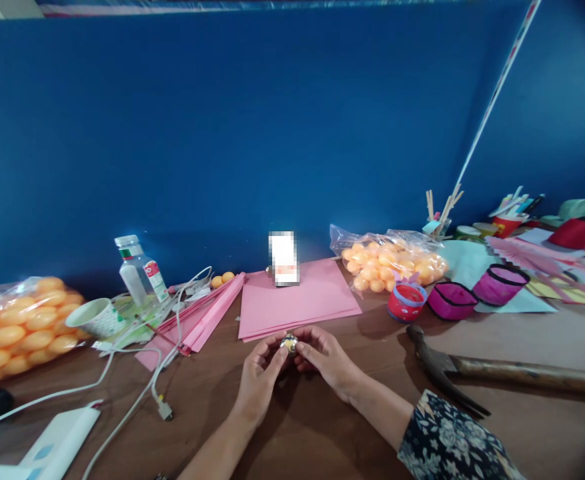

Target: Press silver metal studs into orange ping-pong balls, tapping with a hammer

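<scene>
1. Both my left grip (259, 377) and right grip (328, 360) pinch a small shiny piece (289, 343) between thumbs and fingers, above the counter (322, 450).
2. It is in hand, not set down; detail is too small to tell what is finished or left.
3. From it, pink sheets (297, 303) lie at twelve o'clock, a bag of orange balls (372, 263) at two, a hammer (477, 367) at three, all untouched.

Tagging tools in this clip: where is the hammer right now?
In the head view, the hammer lies on the table at the right, between the magenta containers and the floral sleeve.
</scene>
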`<state>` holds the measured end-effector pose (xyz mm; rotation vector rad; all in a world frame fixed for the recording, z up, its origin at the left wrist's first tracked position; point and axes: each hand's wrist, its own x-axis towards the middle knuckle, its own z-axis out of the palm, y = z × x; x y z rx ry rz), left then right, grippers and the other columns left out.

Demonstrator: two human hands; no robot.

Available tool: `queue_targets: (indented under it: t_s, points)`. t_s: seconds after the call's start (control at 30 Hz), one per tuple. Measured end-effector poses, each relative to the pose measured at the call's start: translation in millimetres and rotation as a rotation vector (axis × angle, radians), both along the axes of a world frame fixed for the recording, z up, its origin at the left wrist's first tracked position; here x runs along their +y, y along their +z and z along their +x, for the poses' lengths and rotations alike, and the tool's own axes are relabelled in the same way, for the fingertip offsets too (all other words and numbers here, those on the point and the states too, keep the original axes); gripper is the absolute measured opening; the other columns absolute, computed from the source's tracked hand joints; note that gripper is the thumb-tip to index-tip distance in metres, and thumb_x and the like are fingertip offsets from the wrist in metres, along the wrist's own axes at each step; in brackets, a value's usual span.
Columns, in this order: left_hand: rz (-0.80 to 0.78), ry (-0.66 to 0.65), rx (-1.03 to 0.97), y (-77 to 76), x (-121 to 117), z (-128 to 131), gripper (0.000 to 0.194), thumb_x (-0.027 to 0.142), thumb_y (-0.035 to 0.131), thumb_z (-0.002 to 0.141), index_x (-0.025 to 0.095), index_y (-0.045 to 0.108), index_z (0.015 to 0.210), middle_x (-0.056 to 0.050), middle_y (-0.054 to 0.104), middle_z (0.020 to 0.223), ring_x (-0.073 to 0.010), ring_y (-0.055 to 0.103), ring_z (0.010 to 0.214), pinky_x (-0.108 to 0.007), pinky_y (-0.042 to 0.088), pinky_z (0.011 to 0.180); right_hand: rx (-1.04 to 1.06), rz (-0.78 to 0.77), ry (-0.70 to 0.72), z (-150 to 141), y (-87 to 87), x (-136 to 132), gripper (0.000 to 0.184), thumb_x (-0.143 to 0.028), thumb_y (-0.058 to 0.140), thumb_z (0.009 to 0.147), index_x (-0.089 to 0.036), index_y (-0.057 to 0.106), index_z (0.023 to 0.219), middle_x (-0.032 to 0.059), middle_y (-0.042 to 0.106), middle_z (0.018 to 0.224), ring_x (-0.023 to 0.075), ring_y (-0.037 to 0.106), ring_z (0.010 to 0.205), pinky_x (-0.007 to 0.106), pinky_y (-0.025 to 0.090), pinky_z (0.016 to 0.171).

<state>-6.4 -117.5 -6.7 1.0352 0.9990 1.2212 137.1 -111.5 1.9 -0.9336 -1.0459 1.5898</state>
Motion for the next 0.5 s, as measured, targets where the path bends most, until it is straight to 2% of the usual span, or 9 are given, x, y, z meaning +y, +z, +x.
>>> queue_targets:
  t_s: [0.2,0.37,0.5]
  points:
    - [0.005,0.0,0.025,-0.1,-0.3,0.2,0.036,0.032,0.064,0.069,0.016,0.06,0.101,-0.009,0.066,0.098,-0.021,0.062,0.089,-0.034,0.049,0.08,-0.039,0.038,0.01,0.3,-3.0,-0.6,0.03,-0.037,0.064,0.071,-0.015,0.056,0.089,0.0007,0.059,0.078,0.0079,0.056,0.059,0.021,0.047,0.055]
    - [-0.014,0.007,-0.035,-2.6,0.2,-0.1,0.04,0.029,0.062,0.072,0.02,0.056,0.11,-0.007,0.063,0.105,-0.021,0.06,0.094,-0.033,0.049,0.08,-0.007,0.105,0.061,0.7,-6.3,-0.1,0.029,-0.031,0.065,0.07,-0.017,0.055,0.093,0.0007,0.058,0.083,0.008,0.055,0.062,0.021,0.046,0.056]
    - [-0.057,-0.019,-0.069,-1.6,-0.2,0.4,0.034,0.03,0.062,0.072,0.018,0.06,0.104,-0.008,0.063,0.104,-0.0217,0.059,0.096,-0.034,0.048,0.084,0.003,0.142,0.077,0.0,-8.6,-0.3,0.032,-0.026,0.066,0.069,-0.02,0.053,0.097,0.0012,0.057,0.09,0.0104,0.056,0.07,0.02,0.046,0.056]
